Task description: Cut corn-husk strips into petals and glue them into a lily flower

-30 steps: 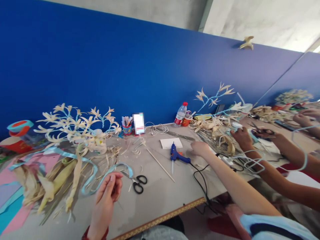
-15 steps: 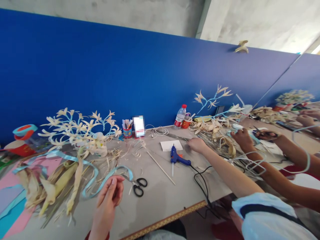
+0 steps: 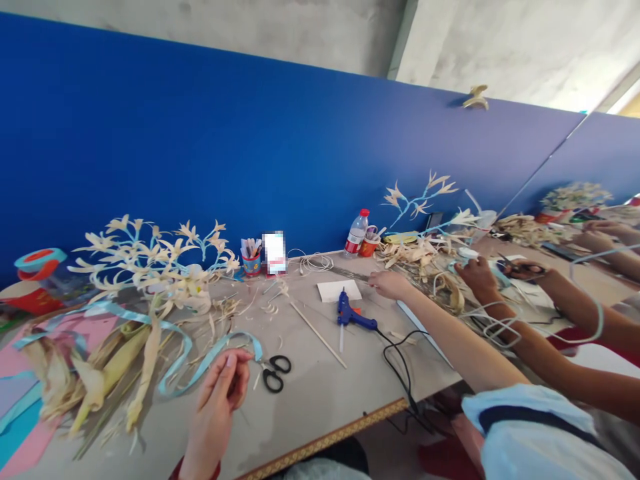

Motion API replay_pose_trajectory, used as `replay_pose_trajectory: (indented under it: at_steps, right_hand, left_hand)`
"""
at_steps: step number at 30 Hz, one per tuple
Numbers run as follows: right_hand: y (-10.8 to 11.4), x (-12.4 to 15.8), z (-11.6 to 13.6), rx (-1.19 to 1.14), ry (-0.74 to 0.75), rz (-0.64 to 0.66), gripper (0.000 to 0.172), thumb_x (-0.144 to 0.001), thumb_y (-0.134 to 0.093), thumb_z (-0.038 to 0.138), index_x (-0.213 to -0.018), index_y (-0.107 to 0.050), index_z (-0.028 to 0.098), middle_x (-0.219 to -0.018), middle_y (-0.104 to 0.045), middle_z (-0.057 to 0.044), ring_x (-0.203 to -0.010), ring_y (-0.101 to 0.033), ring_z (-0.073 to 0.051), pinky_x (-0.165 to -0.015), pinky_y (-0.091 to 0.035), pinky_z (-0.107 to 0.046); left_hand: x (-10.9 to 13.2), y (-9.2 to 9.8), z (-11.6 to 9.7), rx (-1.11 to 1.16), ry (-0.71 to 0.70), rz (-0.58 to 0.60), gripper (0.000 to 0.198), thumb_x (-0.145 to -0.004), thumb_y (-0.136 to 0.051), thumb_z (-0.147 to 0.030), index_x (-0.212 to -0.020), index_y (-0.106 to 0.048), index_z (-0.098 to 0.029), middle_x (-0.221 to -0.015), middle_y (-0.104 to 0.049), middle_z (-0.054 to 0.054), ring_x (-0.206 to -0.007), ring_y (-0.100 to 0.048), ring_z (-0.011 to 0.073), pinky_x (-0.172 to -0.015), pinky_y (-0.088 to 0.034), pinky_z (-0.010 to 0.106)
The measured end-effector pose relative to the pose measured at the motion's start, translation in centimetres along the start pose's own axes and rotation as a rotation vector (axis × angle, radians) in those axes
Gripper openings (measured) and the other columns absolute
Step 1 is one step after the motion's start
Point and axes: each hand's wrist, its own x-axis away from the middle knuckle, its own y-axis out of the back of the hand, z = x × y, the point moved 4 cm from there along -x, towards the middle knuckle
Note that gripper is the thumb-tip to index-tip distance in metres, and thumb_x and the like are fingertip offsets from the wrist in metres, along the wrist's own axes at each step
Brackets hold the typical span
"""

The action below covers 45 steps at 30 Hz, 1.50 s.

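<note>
My left hand [image 3: 220, 393] is raised over the near side of the table, its fingers curled and the thumb pressed against them. Whatever they hold, if anything, is too small or hidden to make out. A light blue ribbon [image 3: 176, 383] curves behind the hand; I cannot tell if they touch. Black-handled scissors [image 3: 277, 372] lie just to its right. Farther right are a thin pale stick [image 3: 317, 335] and a blue glue gun [image 3: 353, 315] beside a white card [image 3: 331, 291]. My right hand is out of view.
A co-worker's arm [image 3: 445, 333] reaches in from the right to a bundle of thin wires. Another person's hands [image 3: 523, 269] work beyond it. Husk flowers [image 3: 150, 260], corn husks [image 3: 120, 367], a phone [image 3: 275, 253] and a bottle [image 3: 357, 233] line the table.
The view has shifted slightly, so things on the table sit a little farther left. A pale blue strip now shows beside the co-worker's forearm. My left hand keeps its curled pose.
</note>
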Motion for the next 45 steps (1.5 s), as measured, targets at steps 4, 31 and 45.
replay_pose_trajectory:
  at_steps: [4, 31, 45]
  right_hand:
    - [-1.3, -0.1, 1.8, 0.016, 0.129, 0.078, 0.015, -0.077, -0.061, 0.009, -0.085, -0.071, 0.015, -0.093, -0.071, -0.008, -0.097, -0.061, -0.026, -0.083, -0.047, -0.034]
    - [7.2, 16.6, 27.9, -0.370, 1.257, -0.900, 0.012, -0.081, -0.063, 0.033, -0.073, -0.068, 0.027, -0.091, -0.069, 0.004, -0.082, -0.062, -0.013, -0.066, -0.050, -0.023]
    - [0.8, -1.5, -0.3, 0.055, -0.229, 0.036, 0.031, -0.093, -0.058, 0.031, -0.119, -0.056, 0.015, -0.118, -0.059, -0.009, -0.098, -0.062, -0.021, -0.082, -0.054, -0.041]
  left_hand:
    - [0.0, 0.1, -0.2, 0.002, -0.017, -0.007, 0.031, -0.077, -0.070, -0.045, -0.087, -0.068, -0.017, -0.056, -0.049, -0.003, -0.050, -0.039, 0.0060, -0.041, -0.027, 0.012]
    - [1.2, -6.6, 1.6, 0.233, 0.223, 0.339, 0.022, -0.084, -0.064, -0.038, -0.087, -0.069, -0.016, -0.088, -0.069, 0.009, -0.086, -0.064, 0.0210, -0.079, -0.052, 0.034]
    - [4.9, -0.8, 1.1, 0.131, 0.027, 0.117, 0.059, -0.057, -0.060, -0.080, -0.060, -0.063, -0.021, -0.038, -0.026, -0.006, -0.036, -0.018, 0.0063, -0.036, -0.019, 0.019]
